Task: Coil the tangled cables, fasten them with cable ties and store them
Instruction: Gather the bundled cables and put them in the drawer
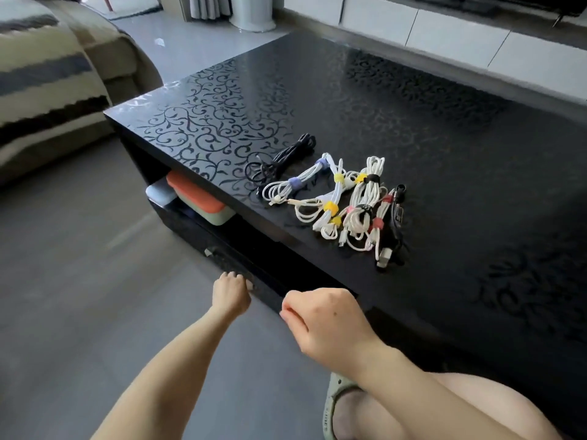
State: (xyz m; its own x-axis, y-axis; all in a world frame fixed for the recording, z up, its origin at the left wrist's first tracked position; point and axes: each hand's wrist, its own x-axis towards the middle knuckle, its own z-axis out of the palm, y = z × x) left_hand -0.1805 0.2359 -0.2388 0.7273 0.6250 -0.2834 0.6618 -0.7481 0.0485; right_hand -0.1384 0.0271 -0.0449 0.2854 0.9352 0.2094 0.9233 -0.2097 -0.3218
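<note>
Cables [336, 201] at 1 o'clock look light, floppy; grab by ties [330, 207]. L grip [232, 295] holds drawer handle [211, 252]; R grip [324, 322] curled, can't tell if holding anything.

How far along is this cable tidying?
Coiling and tying look done: the cables lie bundled with coloured ties on the table. In hand: the left hand grips the drawer below. Left: putting the bundles away.
</note>
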